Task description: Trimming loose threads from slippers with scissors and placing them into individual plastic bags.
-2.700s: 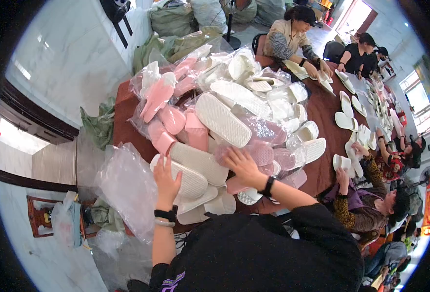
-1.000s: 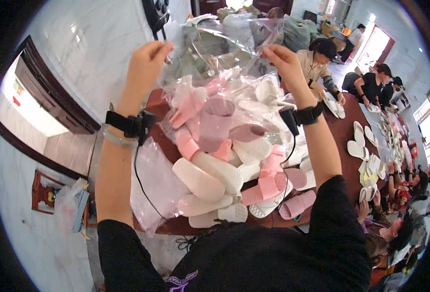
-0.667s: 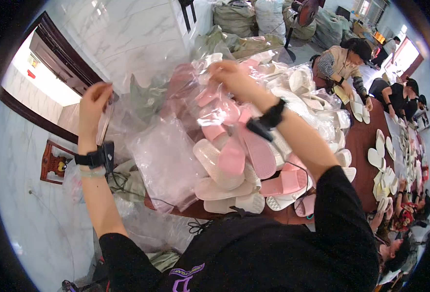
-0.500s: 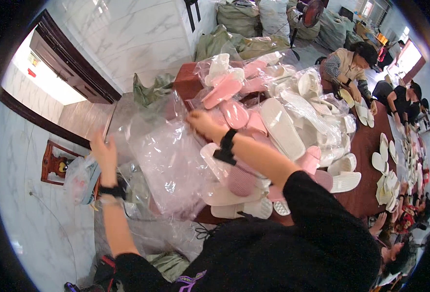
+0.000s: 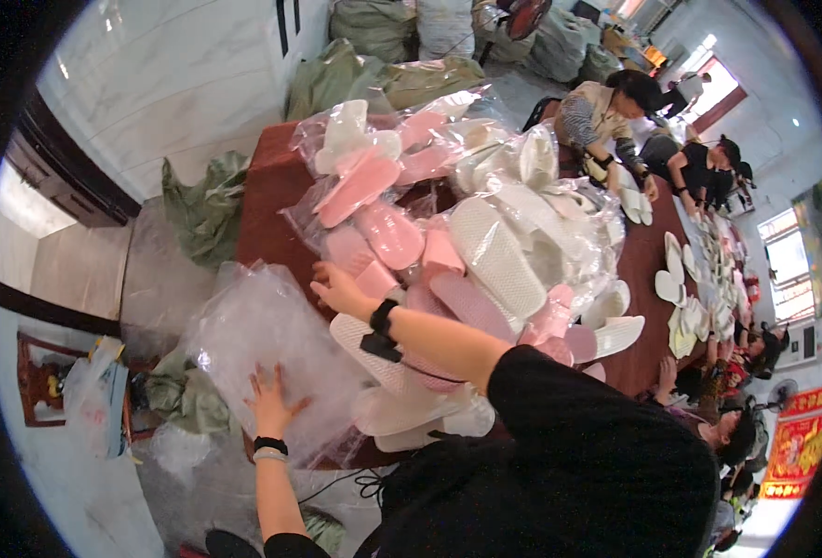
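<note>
My left hand [image 5: 276, 402] lies with its fingers spread on a stack of clear plastic bags [image 5: 253, 325] at the left end of the table. My right hand [image 5: 341, 290] is just beyond the bags' upper right edge, beside the pink slippers [image 5: 350, 251]. Its fingers are a little bent and apart, and I see nothing held in them. Under my right forearm lie more slippers, among them a white slipper [image 5: 369, 353] and a mauve slipper [image 5: 471, 302]. A large white slipper [image 5: 496, 256] rests higher on the heap, and many of the slippers are in clear bags.
The heap covers much of the brown table [image 5: 267, 200]. A green sack [image 5: 201, 209] stands by its left end, with bulging sacks [image 5: 374, 33] behind. Across the table a person [image 5: 606, 116] handles white slippers [image 5: 634, 200]. Other people sit along the right.
My left hand has come down from the air onto the plastic bags, which now lie flatter. My right hand has let go of the bags' upper edge. The view has shifted to the right.
</note>
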Tool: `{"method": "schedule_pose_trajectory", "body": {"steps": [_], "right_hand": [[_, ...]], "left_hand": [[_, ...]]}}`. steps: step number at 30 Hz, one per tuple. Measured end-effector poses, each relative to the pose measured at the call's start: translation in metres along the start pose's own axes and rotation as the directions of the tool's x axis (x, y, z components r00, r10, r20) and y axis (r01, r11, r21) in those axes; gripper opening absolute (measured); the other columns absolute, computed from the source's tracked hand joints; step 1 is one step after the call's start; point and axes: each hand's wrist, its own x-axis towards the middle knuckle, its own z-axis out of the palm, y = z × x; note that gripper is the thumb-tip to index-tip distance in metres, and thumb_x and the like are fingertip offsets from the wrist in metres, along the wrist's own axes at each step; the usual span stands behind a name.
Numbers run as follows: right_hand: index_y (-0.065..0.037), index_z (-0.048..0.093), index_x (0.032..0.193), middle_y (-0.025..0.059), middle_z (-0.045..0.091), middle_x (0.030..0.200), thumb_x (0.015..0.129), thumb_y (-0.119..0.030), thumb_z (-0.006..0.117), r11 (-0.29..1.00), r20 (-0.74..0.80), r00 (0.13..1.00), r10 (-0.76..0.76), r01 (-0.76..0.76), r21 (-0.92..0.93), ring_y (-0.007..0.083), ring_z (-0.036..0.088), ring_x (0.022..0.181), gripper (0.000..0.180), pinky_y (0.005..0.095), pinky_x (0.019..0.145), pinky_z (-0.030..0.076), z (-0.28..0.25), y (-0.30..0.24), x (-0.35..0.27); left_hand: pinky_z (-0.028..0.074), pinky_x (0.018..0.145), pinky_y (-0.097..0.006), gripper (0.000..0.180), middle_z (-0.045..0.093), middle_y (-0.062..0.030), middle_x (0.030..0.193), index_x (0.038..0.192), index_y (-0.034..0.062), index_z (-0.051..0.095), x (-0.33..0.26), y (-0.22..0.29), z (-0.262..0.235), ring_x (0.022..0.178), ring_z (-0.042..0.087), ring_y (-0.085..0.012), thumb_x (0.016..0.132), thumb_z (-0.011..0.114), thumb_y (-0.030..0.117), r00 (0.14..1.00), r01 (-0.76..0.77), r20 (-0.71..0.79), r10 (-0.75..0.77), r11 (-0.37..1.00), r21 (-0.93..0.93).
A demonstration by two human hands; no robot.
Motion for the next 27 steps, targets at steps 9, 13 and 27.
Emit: {"method": "schedule_pose_trajectory", "body": {"steps": [9,13,27], "right_hand": [[-0.011,0.062,0.102,0.0100,0.062,0.099,0.075,-0.033,0.064,0.116,0.389,0.912,0.132,0.375,-0.920,0.0265,0.056,0.097,0.035,0.0411,0.086,0.041,-0.324,-0.065,-0.010],[-0.004,0.061,0.081,0.0071,0.060,0.098,0.076,-0.009,0.058,0.550,0.469,0.797,-0.380,0.602,-0.579,0.0251,0.057,0.087,0.007,0.0361,0.075,0.047,-0.379,-0.115,-0.060],[-0.010,0.046,0.070,0.0145,0.046,0.115,0.081,-0.022,0.058,0.795,0.199,0.811,-0.551,0.436,0.422,0.0322,0.042,0.118,0.020,0.0639,0.092,0.036,-0.520,-0.317,-0.254]], "left_hand": [[0.010,0.098,-0.070,0.097,0.010,-0.0142,0.150,0.141,0.0243,0.029,0.011,0.023,0.013,0.137,0.008,-0.0371,0.059,0.073,0.052,0.999,0.054,-0.009,-0.053,0.993,0.102],[0.015,0.100,-0.066,0.073,0.025,-0.0132,0.145,0.132,0.0206,0.043,0.010,0.011,0.021,0.135,0.018,-0.0325,0.068,0.071,0.040,0.988,0.145,-0.059,-0.141,0.987,0.074],[0.040,0.093,-0.037,0.081,0.051,-0.0160,0.121,0.131,-0.0036,0.038,0.000,0.450,-0.169,0.112,0.050,-0.0266,0.069,0.079,0.028,0.464,-0.865,-0.770,0.437,0.035,-0.501]]}}
